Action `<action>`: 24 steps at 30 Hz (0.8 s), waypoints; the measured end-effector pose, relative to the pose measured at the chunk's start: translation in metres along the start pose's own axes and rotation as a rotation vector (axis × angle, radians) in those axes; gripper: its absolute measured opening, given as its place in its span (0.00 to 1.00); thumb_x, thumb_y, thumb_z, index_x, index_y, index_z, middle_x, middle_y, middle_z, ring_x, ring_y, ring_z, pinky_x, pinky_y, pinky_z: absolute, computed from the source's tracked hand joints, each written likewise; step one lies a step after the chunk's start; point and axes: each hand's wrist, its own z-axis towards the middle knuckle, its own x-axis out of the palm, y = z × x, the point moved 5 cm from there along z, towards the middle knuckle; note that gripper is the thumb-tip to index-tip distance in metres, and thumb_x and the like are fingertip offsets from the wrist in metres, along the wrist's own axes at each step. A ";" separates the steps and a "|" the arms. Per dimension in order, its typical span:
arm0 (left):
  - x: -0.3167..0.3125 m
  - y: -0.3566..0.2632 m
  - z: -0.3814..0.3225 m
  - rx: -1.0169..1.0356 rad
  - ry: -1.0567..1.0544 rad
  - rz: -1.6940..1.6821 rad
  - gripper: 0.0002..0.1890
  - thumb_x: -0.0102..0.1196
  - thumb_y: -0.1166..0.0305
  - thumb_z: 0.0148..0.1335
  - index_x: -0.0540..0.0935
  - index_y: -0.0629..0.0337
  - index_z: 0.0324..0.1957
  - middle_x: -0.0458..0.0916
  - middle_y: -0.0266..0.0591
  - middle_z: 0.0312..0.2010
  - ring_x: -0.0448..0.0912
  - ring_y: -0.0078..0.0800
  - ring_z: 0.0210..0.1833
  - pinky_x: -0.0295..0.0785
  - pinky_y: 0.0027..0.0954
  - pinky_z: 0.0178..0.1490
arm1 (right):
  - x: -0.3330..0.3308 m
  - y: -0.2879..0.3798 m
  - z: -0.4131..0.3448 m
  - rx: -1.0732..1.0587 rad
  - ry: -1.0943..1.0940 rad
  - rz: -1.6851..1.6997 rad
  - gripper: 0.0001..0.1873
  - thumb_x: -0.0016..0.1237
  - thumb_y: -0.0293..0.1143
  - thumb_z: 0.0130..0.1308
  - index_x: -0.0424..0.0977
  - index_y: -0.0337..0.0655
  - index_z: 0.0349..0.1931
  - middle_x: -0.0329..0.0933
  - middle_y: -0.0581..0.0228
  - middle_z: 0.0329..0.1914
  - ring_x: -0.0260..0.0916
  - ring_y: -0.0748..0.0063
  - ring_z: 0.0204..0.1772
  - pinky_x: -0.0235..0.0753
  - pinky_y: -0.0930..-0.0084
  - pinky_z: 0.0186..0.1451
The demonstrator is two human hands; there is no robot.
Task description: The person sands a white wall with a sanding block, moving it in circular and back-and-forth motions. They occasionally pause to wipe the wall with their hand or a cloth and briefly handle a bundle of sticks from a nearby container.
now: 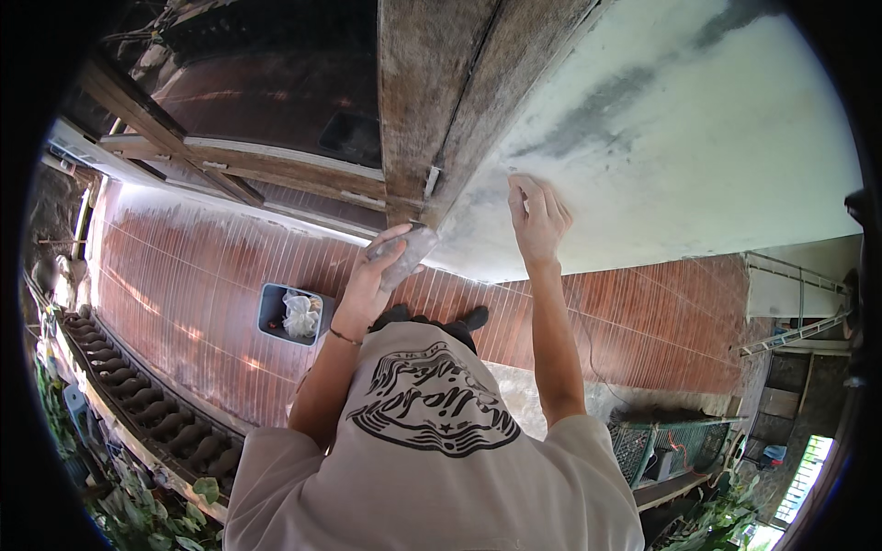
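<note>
My left hand (368, 279) grips a dusty, grey-white block (411, 258), rounded at its edges; its exact kind is unclear. The block is close to the lower end of a weathered wooden post (420, 103), where the post meets a pale plastered wall (696, 158). Raised in front of that wall is my right hand (541, 213), its fingers bent. A tiny grey spot shows by its fingertips; whether this is something pinched or a mark on the wall I cannot tell. Dark grey smears (592, 107) run across the plaster above.
A grey bin (260, 313) with a white plastic bag stands on the reddish slatted floor (186, 248). To the left runs a baluster railing (138, 399). A metal ladder (799, 337) and a green mesh cage (630, 448) are at the right. A thin cord (592, 344) crosses the floor.
</note>
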 end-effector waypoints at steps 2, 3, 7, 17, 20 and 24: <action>-0.002 0.001 0.000 -0.014 -0.001 -0.002 0.25 0.56 0.66 0.68 0.69 0.67 0.63 0.77 0.50 0.57 0.76 0.39 0.61 0.76 0.40 0.60 | -0.001 0.000 0.000 0.014 0.002 0.018 0.09 0.60 0.23 0.58 0.76 0.45 0.38 0.82 0.72 0.34 0.77 0.74 0.29 0.74 0.79 0.31; -0.003 0.001 0.000 -0.016 0.001 -0.005 0.25 0.56 0.66 0.68 0.69 0.67 0.63 0.77 0.50 0.57 0.76 0.39 0.61 0.76 0.40 0.60 | 0.000 0.000 0.000 0.023 0.012 0.005 0.09 0.60 0.23 0.58 0.76 0.45 0.37 0.82 0.72 0.34 0.77 0.75 0.29 0.74 0.79 0.31; -0.003 0.000 -0.001 -0.010 0.003 -0.003 0.24 0.54 0.67 0.69 0.69 0.67 0.63 0.76 0.50 0.58 0.75 0.38 0.62 0.76 0.40 0.61 | 0.002 0.001 0.000 0.131 0.018 0.099 0.07 0.60 0.24 0.60 0.76 0.44 0.34 0.82 0.69 0.34 0.75 0.75 0.28 0.72 0.80 0.30; 0.047 -0.017 -0.001 0.365 -0.129 0.715 0.18 0.54 0.67 0.69 0.78 0.63 0.58 0.83 0.45 0.49 0.81 0.29 0.50 0.74 0.27 0.49 | -0.060 0.000 -0.012 0.285 0.112 0.259 0.10 0.59 0.24 0.61 0.77 0.40 0.21 0.80 0.65 0.24 0.74 0.76 0.21 0.68 0.79 0.23; 0.076 -0.017 0.000 0.593 -0.194 0.882 0.18 0.51 0.67 0.70 0.78 0.60 0.59 0.83 0.48 0.51 0.81 0.36 0.51 0.73 0.32 0.54 | -0.115 -0.026 -0.010 0.261 0.061 0.010 0.02 0.58 0.24 0.63 0.80 0.39 0.36 0.82 0.70 0.22 0.78 0.78 0.21 0.72 0.81 0.23; 0.115 -0.009 -0.001 0.797 -0.285 0.977 0.20 0.45 0.66 0.74 0.75 0.66 0.62 0.75 0.51 0.62 0.72 0.45 0.65 0.66 0.38 0.66 | -0.221 -0.067 0.012 -0.189 -0.335 -0.492 0.12 0.41 0.36 0.76 0.76 0.43 0.35 0.84 0.67 0.31 0.81 0.74 0.27 0.81 0.79 0.25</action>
